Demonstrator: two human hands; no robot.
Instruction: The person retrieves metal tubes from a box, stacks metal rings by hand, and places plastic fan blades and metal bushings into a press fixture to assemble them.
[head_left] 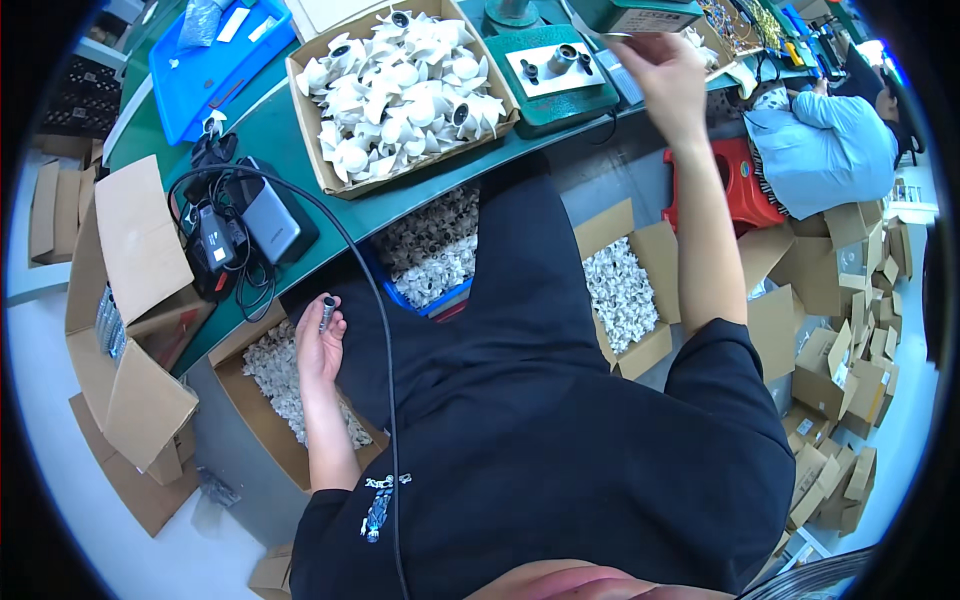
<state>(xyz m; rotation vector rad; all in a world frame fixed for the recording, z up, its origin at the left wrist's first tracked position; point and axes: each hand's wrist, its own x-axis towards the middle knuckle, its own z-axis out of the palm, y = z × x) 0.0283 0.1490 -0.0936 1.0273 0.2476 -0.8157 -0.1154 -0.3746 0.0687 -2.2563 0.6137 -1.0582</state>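
My left hand (318,345) is over my lap, its fingers curled around a small grey metal cylinder (327,313). At the bench's far edge my right hand (662,82) reaches forward with closed fingers at the end of a thin metal lever (582,22); the exact grip is partly hidden. Just left of that hand stands a green bench press (545,118). A white plate (540,82) on its base carries a round metal fixture (563,60) and dark knobs. Left of the press, a carton (330,165) is heaped with white bladed plastic parts (400,95), some showing dark metal centres.
A black cable (385,330) hangs across my front from a power bank (268,220). A blue tray (190,90) lies at the far left. Open cartons of small parts (618,290) flank my legs, with a blue bin (425,300) between. A person (825,145) sits right, near a red stool (735,185).
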